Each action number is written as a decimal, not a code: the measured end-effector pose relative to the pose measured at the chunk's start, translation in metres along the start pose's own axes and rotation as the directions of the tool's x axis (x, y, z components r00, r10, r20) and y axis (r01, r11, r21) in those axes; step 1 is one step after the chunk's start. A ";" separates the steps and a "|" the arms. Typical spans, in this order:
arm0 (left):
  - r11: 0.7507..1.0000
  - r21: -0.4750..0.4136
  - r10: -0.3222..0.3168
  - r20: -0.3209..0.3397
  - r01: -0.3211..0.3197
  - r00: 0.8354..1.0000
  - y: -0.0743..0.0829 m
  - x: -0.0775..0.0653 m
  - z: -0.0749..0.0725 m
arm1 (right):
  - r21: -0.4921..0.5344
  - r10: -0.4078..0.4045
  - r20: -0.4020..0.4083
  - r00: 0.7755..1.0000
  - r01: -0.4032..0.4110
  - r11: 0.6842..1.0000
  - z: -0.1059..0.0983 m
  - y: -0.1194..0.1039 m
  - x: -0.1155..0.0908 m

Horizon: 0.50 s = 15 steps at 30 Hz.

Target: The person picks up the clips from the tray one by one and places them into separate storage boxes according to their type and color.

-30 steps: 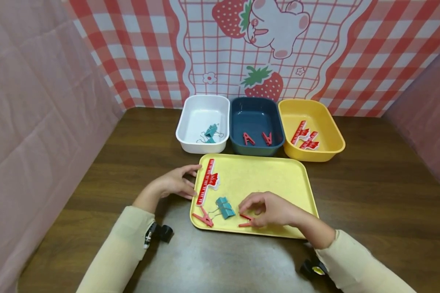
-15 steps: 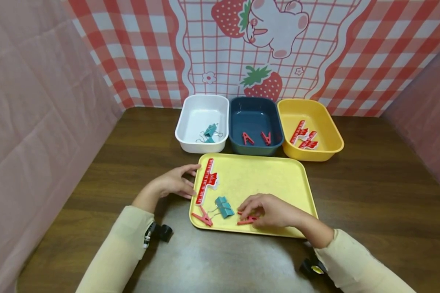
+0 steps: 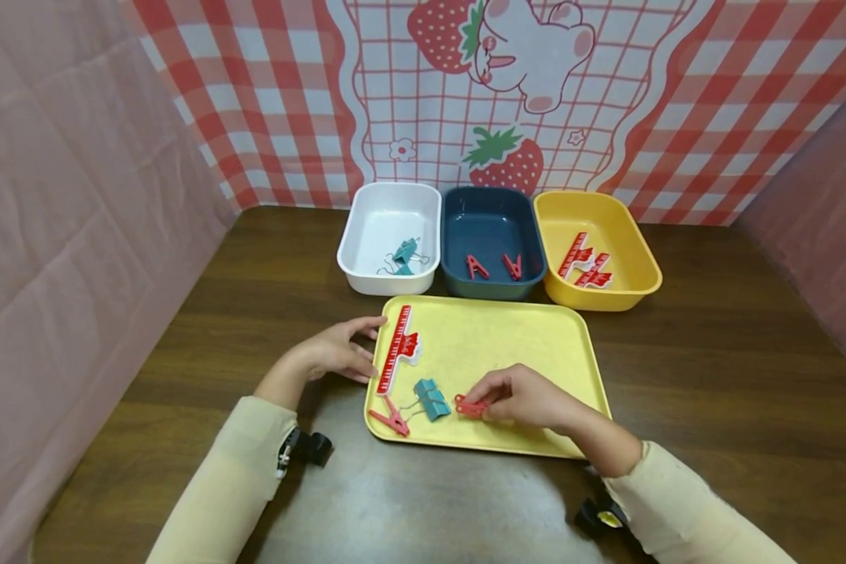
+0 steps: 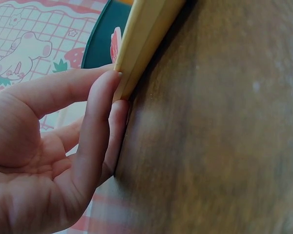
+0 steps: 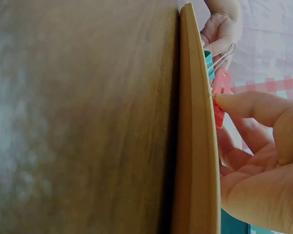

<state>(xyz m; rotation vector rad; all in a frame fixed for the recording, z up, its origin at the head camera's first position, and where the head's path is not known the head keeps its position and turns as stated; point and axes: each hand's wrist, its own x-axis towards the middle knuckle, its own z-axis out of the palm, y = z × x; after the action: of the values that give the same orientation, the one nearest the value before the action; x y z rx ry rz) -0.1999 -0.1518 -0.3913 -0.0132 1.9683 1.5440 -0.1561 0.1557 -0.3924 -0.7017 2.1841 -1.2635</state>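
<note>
On the yellow tray (image 3: 515, 337), my right hand (image 3: 532, 398) pinches a red clothespin (image 3: 469, 405) between thumb and fingers; the right wrist view also shows this clothespin (image 5: 220, 97) at the thumb tip, just past the tray's rim. My left hand (image 3: 334, 352) touches the tray's left edge with its fingertips, its fingers relaxed, as the left wrist view shows at the tray's rim (image 4: 136, 48). Near it on the tray lie a long red and white sealing clip (image 3: 395, 352), a second red clothespin (image 3: 392, 419) and a teal binder clip (image 3: 432, 399).
Behind the tray stand three bins side by side. The white bin (image 3: 366, 235) holds teal binder clips (image 3: 405, 252), the dark blue bin (image 3: 489, 215) two red clothespins (image 3: 512, 267), the yellow bin (image 3: 627, 251) two red sealing clips (image 3: 594, 272). A checkered cloth (image 3: 282, 102) hangs behind them.
My right hand has closed its thumb and fingers on the clothespin and turned it, so it now lies narrow and level in the pinch. The left hand has stayed at the tray's edge.
</note>
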 end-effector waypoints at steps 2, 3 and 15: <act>1.000 -0.001 0.000 -0.001 -0.001 1.000 0.000 0.000 0.000 | 0.045 0.063 -0.028 0.998 -0.062 0.997 0.000 -0.002 0.000; 1.000 -0.001 0.000 -0.002 0.000 1.000 0.000 0.000 0.000 | 0.068 0.092 -0.042 0.995 -0.089 0.994 -0.001 -0.003 0.000; 1.000 0.002 0.003 -0.004 -0.003 1.000 0.000 0.000 0.000 | 0.309 0.258 -0.074 0.963 -0.224 0.924 -0.005 -0.005 0.005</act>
<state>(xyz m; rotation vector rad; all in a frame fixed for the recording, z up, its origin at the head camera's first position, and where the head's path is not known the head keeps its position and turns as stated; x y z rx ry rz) -0.2000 -0.1519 -0.3915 -0.0125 1.9736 1.5443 -0.1623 0.1533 -0.3861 -0.2361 2.0270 -1.4859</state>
